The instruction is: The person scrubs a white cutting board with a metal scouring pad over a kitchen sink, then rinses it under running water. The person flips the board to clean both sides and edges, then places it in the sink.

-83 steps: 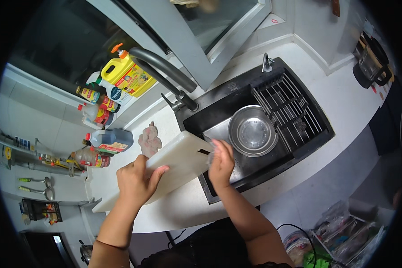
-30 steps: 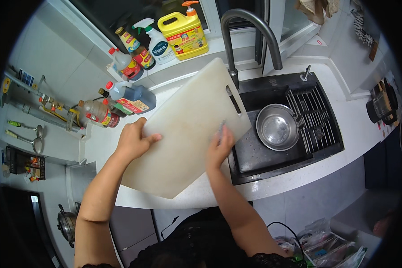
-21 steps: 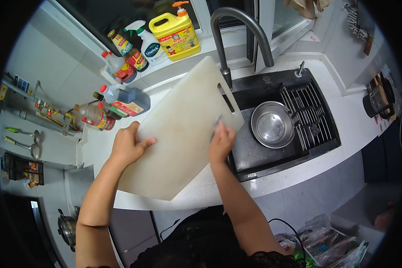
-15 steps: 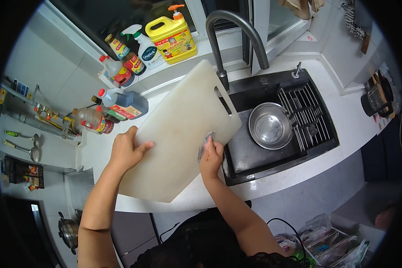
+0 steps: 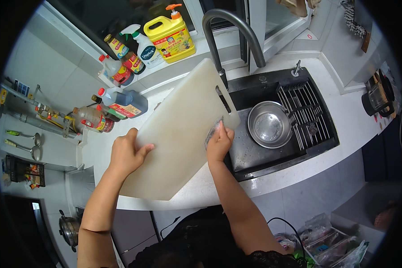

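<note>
Our left hand (image 5: 127,153) grips a tilted cutting board (image 5: 172,134) between our hands; our right hand (image 5: 220,144) pinches a grey scrubber (image 5: 211,132) against its face. Rubbing seems under way; how much remains we cannot tell. Right of our right hand, a steel bowl (image 5: 269,128) occupies the sink (image 5: 250,157); ahead, the faucet (image 5: 209,41) crowds the board.

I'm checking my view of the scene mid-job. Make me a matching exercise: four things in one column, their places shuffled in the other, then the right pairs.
Things
1. White cutting board
2. Metal bowl
3. Yellow pump jug
4. Grey crumpled wad

Places
A. On the window ledge
B. In the fingers of the right hand
C. Gripped at one edge by the left hand
D. In the black sink

Pairs: 1-C, 2-D, 3-A, 4-B
</note>
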The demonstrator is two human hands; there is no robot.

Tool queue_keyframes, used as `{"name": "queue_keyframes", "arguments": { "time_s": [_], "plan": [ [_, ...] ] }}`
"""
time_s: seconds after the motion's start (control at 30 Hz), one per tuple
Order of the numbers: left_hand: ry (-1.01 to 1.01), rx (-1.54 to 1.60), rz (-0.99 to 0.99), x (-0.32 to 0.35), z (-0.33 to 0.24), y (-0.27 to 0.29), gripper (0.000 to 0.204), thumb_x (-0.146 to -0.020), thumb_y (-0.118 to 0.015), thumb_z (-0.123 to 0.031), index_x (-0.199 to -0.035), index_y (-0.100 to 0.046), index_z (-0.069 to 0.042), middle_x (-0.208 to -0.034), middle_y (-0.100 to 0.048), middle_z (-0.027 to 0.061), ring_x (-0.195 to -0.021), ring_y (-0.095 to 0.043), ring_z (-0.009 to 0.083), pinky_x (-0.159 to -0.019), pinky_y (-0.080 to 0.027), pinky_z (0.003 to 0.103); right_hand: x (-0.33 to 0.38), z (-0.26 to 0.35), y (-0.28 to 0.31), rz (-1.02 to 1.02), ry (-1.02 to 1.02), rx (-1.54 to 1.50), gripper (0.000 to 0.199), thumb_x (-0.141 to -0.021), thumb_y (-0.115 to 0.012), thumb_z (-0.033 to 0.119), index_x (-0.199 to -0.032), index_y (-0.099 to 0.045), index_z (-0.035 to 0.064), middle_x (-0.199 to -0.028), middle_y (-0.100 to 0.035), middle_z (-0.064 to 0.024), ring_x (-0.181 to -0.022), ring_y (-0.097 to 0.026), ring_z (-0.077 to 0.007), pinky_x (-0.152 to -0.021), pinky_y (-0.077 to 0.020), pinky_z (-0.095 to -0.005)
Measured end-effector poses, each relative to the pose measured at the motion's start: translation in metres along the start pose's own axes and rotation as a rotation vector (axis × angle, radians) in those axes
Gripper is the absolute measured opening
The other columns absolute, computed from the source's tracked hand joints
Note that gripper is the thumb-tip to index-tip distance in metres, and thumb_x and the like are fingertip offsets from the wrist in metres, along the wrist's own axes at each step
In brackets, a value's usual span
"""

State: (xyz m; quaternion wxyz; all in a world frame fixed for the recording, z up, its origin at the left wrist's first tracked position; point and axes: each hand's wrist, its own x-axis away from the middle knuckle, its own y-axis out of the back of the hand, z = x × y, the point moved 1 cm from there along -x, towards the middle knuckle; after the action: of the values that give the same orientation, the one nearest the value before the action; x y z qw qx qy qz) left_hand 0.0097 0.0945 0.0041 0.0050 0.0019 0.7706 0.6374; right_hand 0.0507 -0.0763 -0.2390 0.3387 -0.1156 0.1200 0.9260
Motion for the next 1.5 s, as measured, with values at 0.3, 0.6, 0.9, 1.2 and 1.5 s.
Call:
{"name": "queue_keyframes", "arguments": {
  "time_s": [0.3, 0.6, 0.9, 1.2, 1.5],
  "plan": [
    [-0.01, -0.008, -0.001, 0.004, 0.001, -0.003, 0.047, -0.073, -0.08, -0.032, -0.076, -0.048, 0.001, -0.054, -0.057, 0.0173, -0.052, -0.059, 0.037, -0.052, -0.047, 0.041, 0.01, 0.002, 0.005, 0.008, -0.004, -0.04, 0.029, -0.087, -0.06, 0.001, -0.114, -0.066, 0.0026, -0.093, -0.055, -0.0133, -0.083, -0.057, -0.0262, -0.074, -0.0478, -0.0332],
    [-0.04, -0.027, -0.023, 0.005, 0.003, -0.004, 0.047, -0.072, -0.081, -0.031, -0.075, -0.046, 0.0, -0.053, -0.056, 0.0168, -0.051, -0.059, 0.0361, -0.051, -0.046, 0.041, 0.037, 0.006, 0.01, 0.073, 0.043, -0.129, 0.03, -0.087, -0.06, 0.002, -0.116, -0.066, 0.0047, -0.094, -0.056, -0.0127, -0.084, -0.057, -0.026, -0.075, -0.0474, -0.0334],
    [-0.034, -0.035, -0.021, 0.005, 0.0, -0.003, 0.046, -0.073, -0.08, -0.031, -0.075, -0.046, 0.0, -0.052, -0.056, 0.0164, -0.049, -0.058, 0.0351, -0.05, -0.046, 0.04, -0.082, 0.048, 0.009, 0.112, 0.168, -0.162, 0.025, -0.091, -0.054, 0.009, -0.112, -0.065, 0.0019, -0.095, -0.057, -0.0147, -0.088, -0.057, -0.0288, -0.08, -0.0454, -0.036],
    [-0.074, -0.04, -0.074, 0.01, -0.008, -0.01, 0.051, -0.072, -0.081, -0.034, -0.073, -0.044, 0.001, -0.049, -0.052, 0.0184, -0.045, -0.056, 0.0349, -0.046, -0.043, 0.036, -0.1, 0.007, 0.021, 0.279, 0.021, 0.066, 0.026, -0.088, -0.056, 0.007, -0.113, -0.063, 0.0034, -0.099, -0.054, -0.0163, -0.092, -0.056, -0.0341, -0.081, -0.0461, -0.0401],
    [-0.05, -0.088, -0.037, 0.019, -0.021, -0.003, 0.043, -0.076, -0.077, -0.032, -0.077, -0.047, -0.001, -0.051, -0.057, 0.0136, -0.049, -0.059, 0.0349, -0.05, -0.047, 0.04, -0.076, -0.025, 0.03, 0.224, -0.062, 0.143, 0.026, -0.088, -0.054, 0.004, -0.113, -0.063, 0.0042, -0.102, -0.055, -0.0168, -0.099, -0.053, -0.0333, -0.088, -0.0433, -0.0399]
  ]
}}
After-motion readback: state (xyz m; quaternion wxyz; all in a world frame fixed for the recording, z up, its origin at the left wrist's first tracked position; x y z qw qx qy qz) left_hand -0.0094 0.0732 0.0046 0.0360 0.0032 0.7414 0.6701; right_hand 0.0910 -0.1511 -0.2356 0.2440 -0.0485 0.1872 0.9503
